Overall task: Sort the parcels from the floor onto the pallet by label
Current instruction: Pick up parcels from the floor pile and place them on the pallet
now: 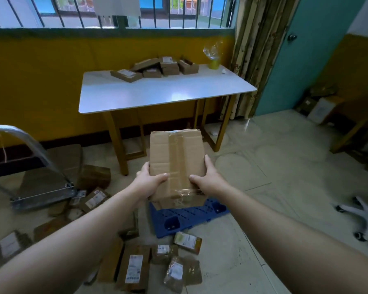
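I hold a cardboard box (176,164) with both hands, just above the blue pallet (191,217). My left hand (149,179) grips its left side and my right hand (208,177) grips its right side, with both thumbs (159,177) curled on the taped top face. I see only brown tape (179,149) on this face and no label, so I cannot tell to which group the box belongs.

The part of the pallet that I can see has nothing on it; the box hides the rest. So I judge that the sorting is near its start. Many flat parcels (133,268) lie on the floor in front of me and to my left, and all of them are left to sort. One small parcel (187,241) lies just beside the near edge of the pallet and could be in the way of my feet.

At the left a metal cart (40,187) stands among parcels. Behind the pallet is a white table (157,94) with small boxes (157,67) on it.
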`<action>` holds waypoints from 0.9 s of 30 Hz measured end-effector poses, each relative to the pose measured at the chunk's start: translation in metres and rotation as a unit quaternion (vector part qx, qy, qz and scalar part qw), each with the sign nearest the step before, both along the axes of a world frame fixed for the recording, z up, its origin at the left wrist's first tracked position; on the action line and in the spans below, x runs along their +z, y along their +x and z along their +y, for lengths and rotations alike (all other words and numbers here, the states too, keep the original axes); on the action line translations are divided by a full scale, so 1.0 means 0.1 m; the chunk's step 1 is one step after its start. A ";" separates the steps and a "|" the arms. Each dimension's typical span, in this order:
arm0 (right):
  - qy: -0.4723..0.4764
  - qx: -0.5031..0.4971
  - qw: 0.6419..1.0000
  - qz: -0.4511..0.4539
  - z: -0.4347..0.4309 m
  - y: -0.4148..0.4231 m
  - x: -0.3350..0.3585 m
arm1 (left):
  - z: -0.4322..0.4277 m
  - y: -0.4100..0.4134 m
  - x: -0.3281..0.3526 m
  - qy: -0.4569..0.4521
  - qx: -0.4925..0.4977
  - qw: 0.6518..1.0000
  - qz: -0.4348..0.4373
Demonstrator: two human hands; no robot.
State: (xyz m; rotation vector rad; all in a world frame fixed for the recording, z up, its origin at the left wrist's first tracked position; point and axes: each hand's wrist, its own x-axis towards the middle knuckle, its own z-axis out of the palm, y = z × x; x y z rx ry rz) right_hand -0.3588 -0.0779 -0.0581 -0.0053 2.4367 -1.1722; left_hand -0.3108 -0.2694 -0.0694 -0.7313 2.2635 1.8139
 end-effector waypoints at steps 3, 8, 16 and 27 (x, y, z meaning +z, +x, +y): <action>0.031 0.001 0.999 -0.018 -0.03 -0.34 -0.29 | -0.02 -0.31 -0.27 0.015 0.005 0.999 -0.029; 0.062 0.044 0.993 -0.094 -0.10 -0.77 -0.96 | -0.05 -0.59 -0.88 0.030 0.011 0.994 -0.109; 0.129 0.146 0.964 -0.182 -0.34 -1.50 -2.78 | -0.06 -1.08 -2.57 0.027 0.100 0.971 -0.213; 0.116 0.203 0.951 -0.205 -0.73 -2.03 -5.24 | -0.25 -1.45 -5.10 -0.017 0.194 0.942 -0.274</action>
